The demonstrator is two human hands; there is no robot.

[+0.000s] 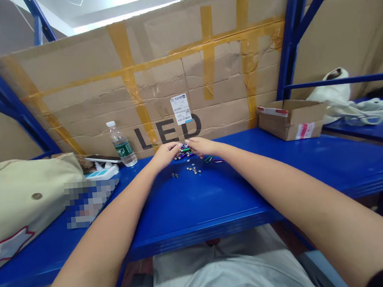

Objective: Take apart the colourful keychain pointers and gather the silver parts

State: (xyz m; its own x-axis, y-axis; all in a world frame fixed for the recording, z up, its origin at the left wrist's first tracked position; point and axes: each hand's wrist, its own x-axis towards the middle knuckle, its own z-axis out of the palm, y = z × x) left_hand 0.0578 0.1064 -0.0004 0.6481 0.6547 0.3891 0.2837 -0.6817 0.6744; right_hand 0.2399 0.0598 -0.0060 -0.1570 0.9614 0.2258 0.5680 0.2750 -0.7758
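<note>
While two bare forearms reach across the smooth blue metal worktop (199,207), the person's two hands meet at one small pile of shiny purple, blue and green metallic cylinders (185,153), near its far edge. The left hand (166,155) is at the pile's left side and the right hand (202,146) at its right, fingertips close together above it. Both sets of fingers are bent inward; whether they grasp a cylinder or only touch the heap, I cannot tell (the pieces overlap too much for a sure count).

Just nearer the person lie about eight small round silvery pieces (195,170), two of them set off to the left as a pair. Beside the right hand are two slim loops, one green (208,159) and one purple (218,161).

To the left stand one clear plastic bottle with a green label and white cap (123,148), one white power strip (105,173), one flat dark-edged slab (103,159) and one cream fabric bag with a button (45,179). On the right sits one small brown cardboard box (304,119). Behind everything rises one large brown cardboard panel (89,103), crossed by yellow tape, bearing one white paper label (181,109) and three black letters, "LED" (167,131).
</note>
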